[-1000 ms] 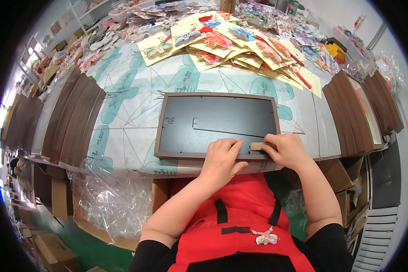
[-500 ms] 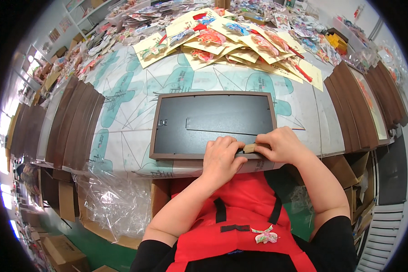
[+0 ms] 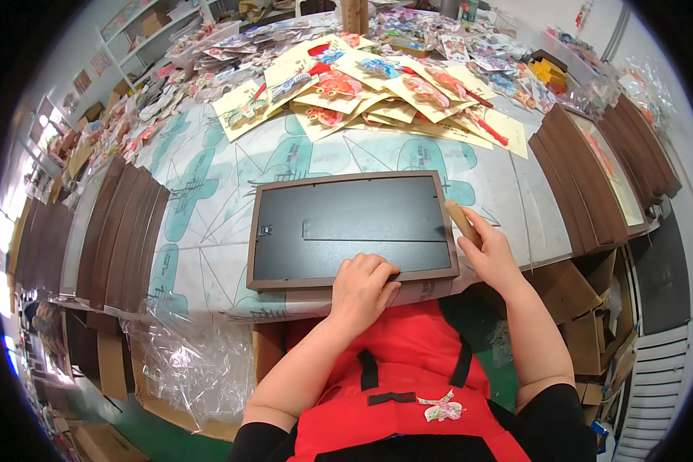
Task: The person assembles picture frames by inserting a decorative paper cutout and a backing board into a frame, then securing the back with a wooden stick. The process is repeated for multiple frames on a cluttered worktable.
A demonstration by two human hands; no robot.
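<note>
Head view: a rectangular brown wooden picture frame (image 3: 353,229) lies face-down, its dark grey backing board up, in the centre of the frame on the surface (image 3: 508,181), which is covered with a white sheet printed with teal shapes. Its long axis runs left to right across the picture, and its near long edge sits just beside the surface's front edge, right in front of the person's red apron.

The left hand (image 3: 364,283) rests on the near long edge of the picture frame, lower centre of the picture, fingers curled down and pressing on the rim and the edge of the backing board; it grips nothing that can be seen. The right hand (image 3: 491,258) is at the frame's right short edge, closed around a short tan wooden block (image 3: 462,222) that slants up and to the left, with its upper end touching the frame's upper right rim. So the frame lies ahead and to the left of the right hand, and directly ahead of the left, which is the more on it of the 2.

Stacks of dark brown frames (image 3: 119,231) stand at the left and at the right, and yellow cards with colourful figures (image 3: 377,88) fan across the upper centre. Crumpled clear plastic film (image 3: 181,354) hangs at the lower left.
</note>
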